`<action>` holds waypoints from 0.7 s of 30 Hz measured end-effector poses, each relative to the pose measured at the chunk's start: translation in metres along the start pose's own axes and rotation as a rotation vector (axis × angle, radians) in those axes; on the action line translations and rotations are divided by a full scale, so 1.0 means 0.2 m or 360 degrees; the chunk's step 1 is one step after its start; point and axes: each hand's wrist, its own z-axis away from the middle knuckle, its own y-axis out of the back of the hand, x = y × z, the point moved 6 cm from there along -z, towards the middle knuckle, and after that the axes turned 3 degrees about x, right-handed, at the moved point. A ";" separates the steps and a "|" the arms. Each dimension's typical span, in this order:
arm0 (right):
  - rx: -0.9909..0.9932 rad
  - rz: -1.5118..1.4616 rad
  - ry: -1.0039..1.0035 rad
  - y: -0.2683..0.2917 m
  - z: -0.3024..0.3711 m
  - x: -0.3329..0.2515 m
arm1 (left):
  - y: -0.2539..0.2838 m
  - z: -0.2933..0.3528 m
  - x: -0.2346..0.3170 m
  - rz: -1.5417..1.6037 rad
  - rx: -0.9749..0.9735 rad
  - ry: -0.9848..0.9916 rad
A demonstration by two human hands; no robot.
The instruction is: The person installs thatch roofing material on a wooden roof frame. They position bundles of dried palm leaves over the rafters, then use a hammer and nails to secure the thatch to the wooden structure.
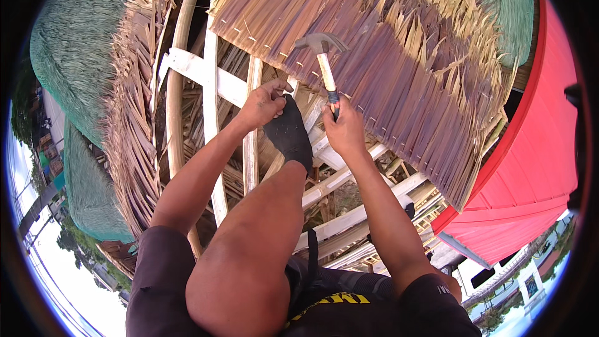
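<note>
— What is the person working on up there?
— A roof frame: pale wooden slats (211,118) crossing one another, with a long curved pole (176,106) running up on the left. Through the gaps you see dry leaf material

— And the covering?
— A broad panel of brown thatch (399,106) spreads over the upper part, its stitched lower edge slanting down to the right. Shaggier straw stands along its far side

— Where is the hammer (326,73)?
— In the right hand (347,131), whose fingers are wrapped around the lower handle. Its head is over the thatch, near the stitched edge

— The left hand (262,107)?
— Just beside the toes of the person's black-socked foot (288,128), fingers bent inward. I cannot tell whether they pinch anything

— What lies around?
— A green-covered thatch roof (75,56) at the left, another green covering (508,12) at the upper right, and a red ribbed roof (524,168) at the right. Sky and trees show along the lower left rim
</note>
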 end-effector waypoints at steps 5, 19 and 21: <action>-0.0440 0.0559 -0.0408 -0.13 0.10 0.25 | 0.12 -0.27 -0.04 0.0121 0.0492 -0.0283; -0.0081 -0.0311 -0.0614 -0.14 0.01 0.29 | -0.17 -0.30 0.15 -0.0491 0.0038 -0.1050; 0.0019 -0.0331 -0.0557 -0.12 -0.04 0.30 | -0.13 -0.37 0.18 -0.0678 0.0189 -0.0912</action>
